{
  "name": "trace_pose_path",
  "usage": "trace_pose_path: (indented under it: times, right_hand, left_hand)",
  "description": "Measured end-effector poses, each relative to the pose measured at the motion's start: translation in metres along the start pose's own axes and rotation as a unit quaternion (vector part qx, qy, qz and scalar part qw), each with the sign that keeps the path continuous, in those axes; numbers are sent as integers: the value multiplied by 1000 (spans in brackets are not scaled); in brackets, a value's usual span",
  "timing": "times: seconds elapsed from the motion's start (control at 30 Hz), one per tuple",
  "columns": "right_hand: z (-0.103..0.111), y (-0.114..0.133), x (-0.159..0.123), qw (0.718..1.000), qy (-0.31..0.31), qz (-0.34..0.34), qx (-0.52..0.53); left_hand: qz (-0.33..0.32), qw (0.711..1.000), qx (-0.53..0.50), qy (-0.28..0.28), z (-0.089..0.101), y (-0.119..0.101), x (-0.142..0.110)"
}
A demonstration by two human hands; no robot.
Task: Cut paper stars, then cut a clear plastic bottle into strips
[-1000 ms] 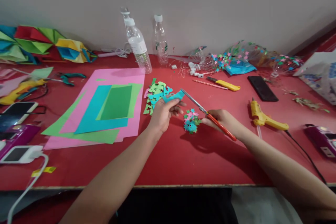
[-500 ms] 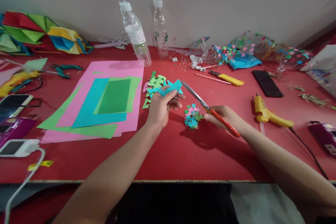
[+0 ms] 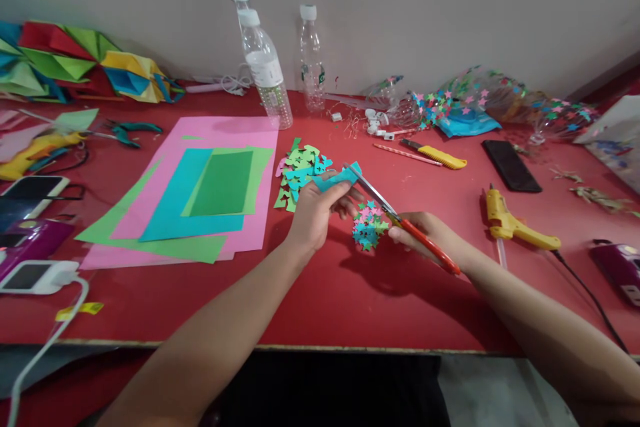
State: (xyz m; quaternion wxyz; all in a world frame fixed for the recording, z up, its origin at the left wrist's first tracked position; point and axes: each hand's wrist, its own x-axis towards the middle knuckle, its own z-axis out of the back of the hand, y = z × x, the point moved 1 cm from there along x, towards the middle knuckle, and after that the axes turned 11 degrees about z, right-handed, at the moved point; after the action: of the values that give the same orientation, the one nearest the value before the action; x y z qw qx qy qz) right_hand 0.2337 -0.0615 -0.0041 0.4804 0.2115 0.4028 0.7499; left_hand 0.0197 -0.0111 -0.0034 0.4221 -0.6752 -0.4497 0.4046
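Scissors (image 3: 381,201) at blue paper (image 3: 332,179)
Left hand (image 3: 313,217) pinches the paper; right hand (image 3: 425,228) curls firmly round the scissors.

I see small colourful paper stars (image 3: 369,227) between flat colourful paper sheets (image 3: 223,183), left, and a yellow plastic glue gun (image 3: 510,223), right.

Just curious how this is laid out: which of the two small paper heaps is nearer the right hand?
The heap of stars, close by the right hand; the heap of scraps lies beyond the left hand.
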Motion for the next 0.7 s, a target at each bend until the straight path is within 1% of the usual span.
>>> trace_pose_path:
  times: [0.33,0.53,0.7]
  right_hand:
    - [1,7,0,1000,11,-1,-10]
    - [0,5,0,1000,7,-8,-9]
    - [1,9,-1,1000,19,-14,6]
  left_hand:
    - [-11,1000,8,-21,-1,-3,-1]
    - [-18,1000,4,-2,-1,-1,-1]
    - [-15,1000,-7,11,-1,-1,-1]
